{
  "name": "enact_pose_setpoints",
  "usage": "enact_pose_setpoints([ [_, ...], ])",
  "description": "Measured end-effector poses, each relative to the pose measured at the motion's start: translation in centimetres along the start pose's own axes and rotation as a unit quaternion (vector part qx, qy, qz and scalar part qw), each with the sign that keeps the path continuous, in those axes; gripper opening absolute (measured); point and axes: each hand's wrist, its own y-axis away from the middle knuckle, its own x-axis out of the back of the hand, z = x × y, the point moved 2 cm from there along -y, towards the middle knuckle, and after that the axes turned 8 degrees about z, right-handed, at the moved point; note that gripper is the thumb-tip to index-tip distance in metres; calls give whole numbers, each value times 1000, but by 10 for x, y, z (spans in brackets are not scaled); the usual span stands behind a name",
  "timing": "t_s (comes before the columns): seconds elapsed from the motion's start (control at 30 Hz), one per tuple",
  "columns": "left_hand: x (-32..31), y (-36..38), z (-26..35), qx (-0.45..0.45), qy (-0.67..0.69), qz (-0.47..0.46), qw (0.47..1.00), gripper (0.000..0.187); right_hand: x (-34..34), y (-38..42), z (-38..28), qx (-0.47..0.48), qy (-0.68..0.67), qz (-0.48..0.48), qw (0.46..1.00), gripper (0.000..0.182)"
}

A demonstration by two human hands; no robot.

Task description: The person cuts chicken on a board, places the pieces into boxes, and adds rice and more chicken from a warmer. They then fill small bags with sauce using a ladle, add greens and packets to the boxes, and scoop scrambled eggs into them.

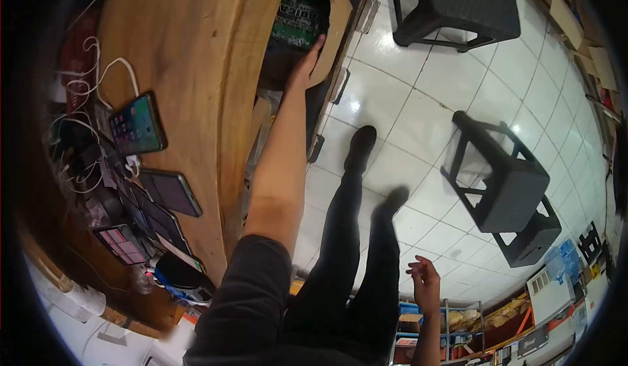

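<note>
My left hand reaches forward into an open cardboard box beside the wooden table. It grips the lower right side of a dark green plastic bag with pale printed lettering. One finger or thumb shows along the bag's edge; the other fingers are mostly hidden. Low at the right, my right hand hangs in the air over the floor. Its fingers are loosely bent and apart, with nothing in them.
The wooden table carries a lit phone, a dark phone and tangled white cables. Black plastic stools stand on the white tiled floor at the right. A blue metal rack lies behind my right hand.
</note>
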Motion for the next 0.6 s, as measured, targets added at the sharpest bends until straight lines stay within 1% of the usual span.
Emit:
enact_pose_setpoints([
  [0.03, -5, -4, 1, -49, 57, 79, 994, 89, -1, 2, 0, -14, -2, -20, 1000, 28],
  [0.07, -3, -12, 3, -71, 32, 106, 991, 88, -1, 1, 5, -24, -3, -38, 999, 28],
  [0.1, 3, -23, 6, -69, 29, 108, 991, 88, 1, -2, 6, -26, -3, -41, 999, 28],
  [0.13, 13, -41, 6, -89, 51, 123, 987, 85, 3, -4, 8, -34, 22, -49, 998, 28],
  [0.2, 36, -50, 1, -124, 92, 152, 976, 81, 11, -11, 11, -44, 77, -63, 994, 28],
  [0.3, 83, -36, -7, -176, 175, 198, 948, 76, 25, -25, 6, -50, 60, -77, 994, 27],
  [0.37, 107, -15, -22, -209, 201, 233, 928, 73, 38, -36, -3, -68, 72, -78, 992, 26],
  [0.43, 120, 8, -32, -247, 187, 277, 910, 69, 47, -45, -13, -97, 48, -65, 992, 26],
  [0.47, 121, 16, -36, -268, 171, 298, 900, 68, 52, -48, -18, -89, 45, -66, 993, 27],
  [0.6, 104, 37, -41, -334, 83, 361, 867, 61, 67, -59, -23, -102, 67, -78, 989, 25],
])
